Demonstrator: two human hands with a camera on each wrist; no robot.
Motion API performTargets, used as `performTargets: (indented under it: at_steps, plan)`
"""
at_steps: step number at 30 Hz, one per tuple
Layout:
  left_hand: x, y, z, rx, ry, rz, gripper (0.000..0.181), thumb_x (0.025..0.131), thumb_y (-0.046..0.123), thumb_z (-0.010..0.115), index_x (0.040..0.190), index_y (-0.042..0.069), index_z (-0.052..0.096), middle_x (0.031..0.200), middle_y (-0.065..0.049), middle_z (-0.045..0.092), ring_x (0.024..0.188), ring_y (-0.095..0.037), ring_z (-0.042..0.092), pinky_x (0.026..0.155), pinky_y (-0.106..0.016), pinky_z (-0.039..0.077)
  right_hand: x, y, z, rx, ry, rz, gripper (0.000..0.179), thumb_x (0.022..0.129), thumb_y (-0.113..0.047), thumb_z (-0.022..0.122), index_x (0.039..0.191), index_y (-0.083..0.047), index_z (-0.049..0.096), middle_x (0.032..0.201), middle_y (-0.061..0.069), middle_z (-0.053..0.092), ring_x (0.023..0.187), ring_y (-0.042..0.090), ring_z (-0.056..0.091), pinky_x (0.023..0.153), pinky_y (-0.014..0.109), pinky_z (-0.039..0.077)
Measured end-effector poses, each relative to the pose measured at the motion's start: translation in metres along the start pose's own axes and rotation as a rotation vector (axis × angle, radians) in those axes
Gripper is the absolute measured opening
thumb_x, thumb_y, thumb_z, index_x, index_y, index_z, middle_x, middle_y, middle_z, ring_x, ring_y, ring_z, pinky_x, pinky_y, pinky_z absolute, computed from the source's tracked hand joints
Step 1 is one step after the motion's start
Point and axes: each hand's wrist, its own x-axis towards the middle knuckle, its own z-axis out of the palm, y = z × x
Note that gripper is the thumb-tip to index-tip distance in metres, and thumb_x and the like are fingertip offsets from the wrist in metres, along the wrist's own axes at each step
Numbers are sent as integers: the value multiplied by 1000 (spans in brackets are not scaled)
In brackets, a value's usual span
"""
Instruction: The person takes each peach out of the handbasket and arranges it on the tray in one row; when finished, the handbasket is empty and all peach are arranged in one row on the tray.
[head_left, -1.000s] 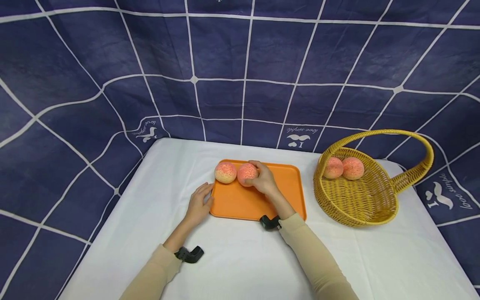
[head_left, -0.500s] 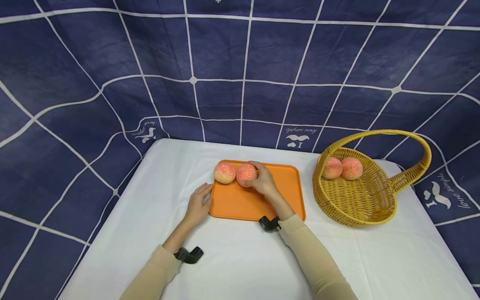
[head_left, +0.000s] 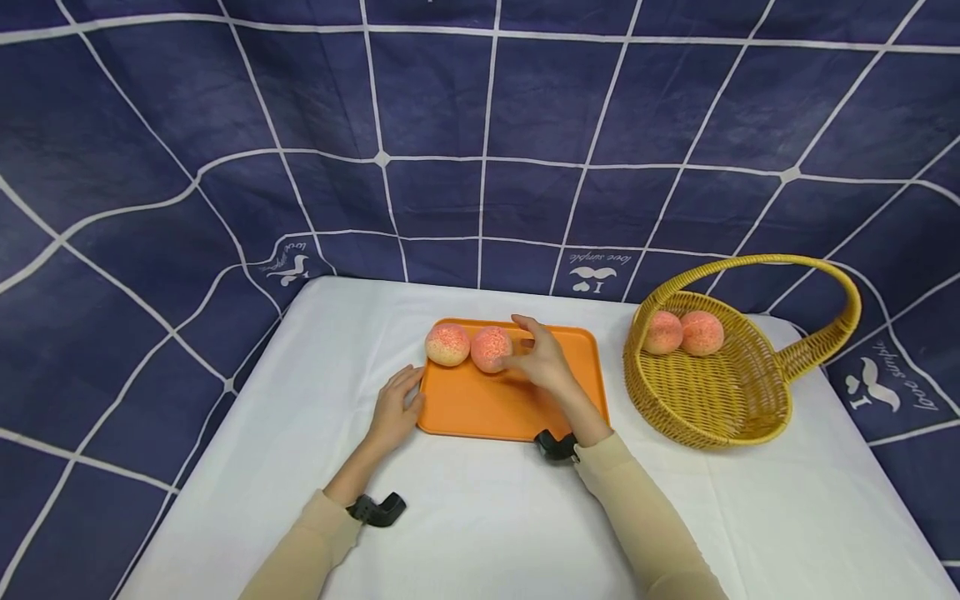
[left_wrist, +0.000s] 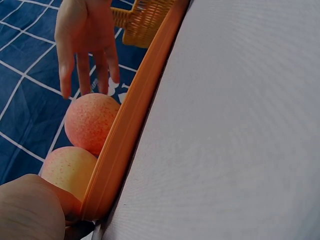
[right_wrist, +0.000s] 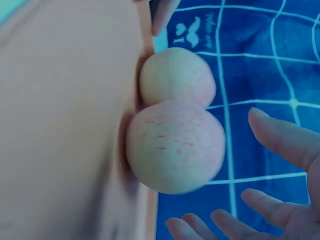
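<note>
Two pink-and-yellow peaches sit side by side in the far left corner of an orange tray (head_left: 480, 412). My right hand (head_left: 547, 360) is spread beside the right peach (head_left: 491, 349), fingers parted. In the right wrist view a gap shows between that peach (right_wrist: 175, 147) and the fingertips (right_wrist: 259, 114). The left peach (head_left: 447, 344) stands close against the other one. My left hand (head_left: 393, 410) rests at the tray's left edge with relaxed fingers. In the left wrist view the left hand (left_wrist: 32, 210) overlaps the tray's end, its fingertips partly hidden.
A yellow wicker basket (head_left: 708, 400) with a tall arched handle (head_left: 757, 260) stands to the right of the tray, holding two more peaches (head_left: 702, 333). White cloth (head_left: 465, 517) covers the table. A dark blue checked cloth (head_left: 540, 117) hangs behind and at the sides.
My right hand has let go of the right peach and drawn back slightly to the right, its fingers spreading. The peach stays in the tray, and my left hand keeps its place.
</note>
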Motion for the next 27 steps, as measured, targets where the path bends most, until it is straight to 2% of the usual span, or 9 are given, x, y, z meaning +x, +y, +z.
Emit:
performTargets:
  at_steps: [8,14,17,21,23,25,27]
  plan:
    - [2,-1,-2,16,7,10,45,93,1,58,137,-7,51,144,-24,49,141,-41,36,117,-60,22,-39,0,-33,39,21,-87,74,78,-10,80,144,-13,46,152,9,41,135,36,46,108,54,43]
    - [2,-2,-1,-2,16,4,45,93,1,57,137,-7,51,144,-24,49,141,-40,36,117,-59,23,-63,8,-65,73,63,-161,70,79,-6,79,142,-6,48,148,14,45,131,39,49,105,55,45]
    - [2,-3,1,0,10,1,45,93,2,57,137,-6,51,144,-24,48,141,-41,36,117,-60,23,-75,12,-85,88,93,-158,68,79,-2,77,140,-2,48,145,16,47,128,37,51,104,43,49]
    - [1,-3,1,8,9,7,45,93,1,57,137,-7,51,144,-25,49,141,-41,36,117,-61,23,-91,14,-114,53,176,-149,66,82,-4,76,141,0,47,140,14,50,121,22,56,91,17,53]
    - [1,-3,1,6,9,3,45,93,1,57,136,-7,51,144,-24,49,141,-41,36,117,-60,22,-96,14,-129,39,229,-151,65,83,-5,75,142,0,47,136,10,53,115,12,58,84,10,52]
    - [1,-3,0,4,7,3,45,93,1,57,136,-7,51,144,-25,49,141,-41,36,117,-60,22,-100,15,-144,32,273,-152,66,84,-7,75,143,0,46,130,0,55,110,3,59,80,9,53]
    - [1,-2,0,0,1,-3,45,93,2,57,137,-7,51,144,-24,49,141,-40,36,118,-59,23,-102,16,-159,79,308,-160,65,84,-6,75,142,0,46,124,-8,57,106,-1,60,79,9,53]
